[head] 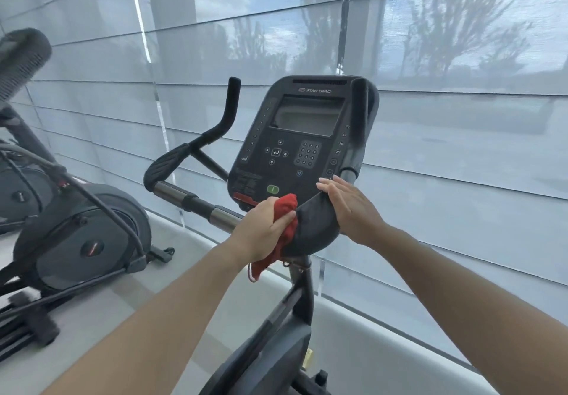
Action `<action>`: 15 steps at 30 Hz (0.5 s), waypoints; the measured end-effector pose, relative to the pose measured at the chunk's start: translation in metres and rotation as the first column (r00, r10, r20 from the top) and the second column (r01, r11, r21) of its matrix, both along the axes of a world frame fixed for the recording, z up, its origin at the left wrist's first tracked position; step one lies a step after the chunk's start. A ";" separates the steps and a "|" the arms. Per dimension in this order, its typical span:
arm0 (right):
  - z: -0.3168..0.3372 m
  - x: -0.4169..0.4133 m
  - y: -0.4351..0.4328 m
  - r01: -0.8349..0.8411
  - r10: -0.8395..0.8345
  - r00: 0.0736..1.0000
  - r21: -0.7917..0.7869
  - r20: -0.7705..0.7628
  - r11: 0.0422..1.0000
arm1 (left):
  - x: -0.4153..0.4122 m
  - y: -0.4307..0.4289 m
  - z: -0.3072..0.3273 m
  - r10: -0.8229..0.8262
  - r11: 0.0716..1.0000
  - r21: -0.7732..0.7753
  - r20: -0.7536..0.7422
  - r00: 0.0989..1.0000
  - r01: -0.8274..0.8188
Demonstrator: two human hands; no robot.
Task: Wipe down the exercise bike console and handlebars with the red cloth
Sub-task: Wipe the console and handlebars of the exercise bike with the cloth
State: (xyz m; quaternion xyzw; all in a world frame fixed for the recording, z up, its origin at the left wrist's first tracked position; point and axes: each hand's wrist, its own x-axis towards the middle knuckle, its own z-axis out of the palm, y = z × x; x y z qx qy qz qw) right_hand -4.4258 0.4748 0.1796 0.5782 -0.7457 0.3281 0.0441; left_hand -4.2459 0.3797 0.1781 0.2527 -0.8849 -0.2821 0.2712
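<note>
Two bare hands meet at the middle of the frame, on an exercise bike facing a shaded window. Left of centre, the left handlebar sweeps out and up, touched by neither hand. The left hand grips the bunched red cloth, pressing it where the curved pad meets the lower edge of the console. Just right of it, the right hand lies flat on that pad, fingers straight, holding nothing.

Likely risks: the cloth sits just below the green button, so an upward stroke could press it or the keypad above. A loose tail of cloth hangs beneath the left hand, near the fittings on the stem, and could catch there. The bare right palm may leave marks on the pad it braces against.

Hard to make out: at far left, a second machine is cut by the frame edge. The left fingers are buried in the cloth, which also hides part of the console's bottom strip. Keypad labels are too small to read. The right handlebar stands in front of the console's right edge. Seat and pedals fall outside the bottom of the frame.
</note>
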 end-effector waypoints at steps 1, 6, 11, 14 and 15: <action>0.004 -0.007 -0.003 -0.015 0.015 1.000 0.007 0.008 1.000 | -0.002 0.004 -0.001 0.018 1.000 -0.001 -0.022 1.000 -0.018; 0.014 -0.034 -0.027 -0.079 0.079 0.997 0.010 -0.008 0.997 | -0.006 0.022 -0.014 0.135 0.991 0.035 -0.192 0.972 -0.130; 0.006 -0.040 -0.040 -0.127 0.117 0.990 -0.130 -0.079 0.983 | -0.016 0.023 -0.018 0.202 0.977 -0.035 -0.187 0.961 -0.212; 0.005 -0.041 -0.039 -0.158 0.141 0.985 -0.187 -0.098 0.970 | -0.021 0.015 -0.014 0.217 0.973 -0.060 -0.107 0.970 -0.224; 0.005 -0.041 -0.039 -0.164 0.146 0.984 -0.195 -0.104 0.967 | -0.022 0.013 -0.013 0.216 0.974 -0.051 -0.082 0.973 -0.221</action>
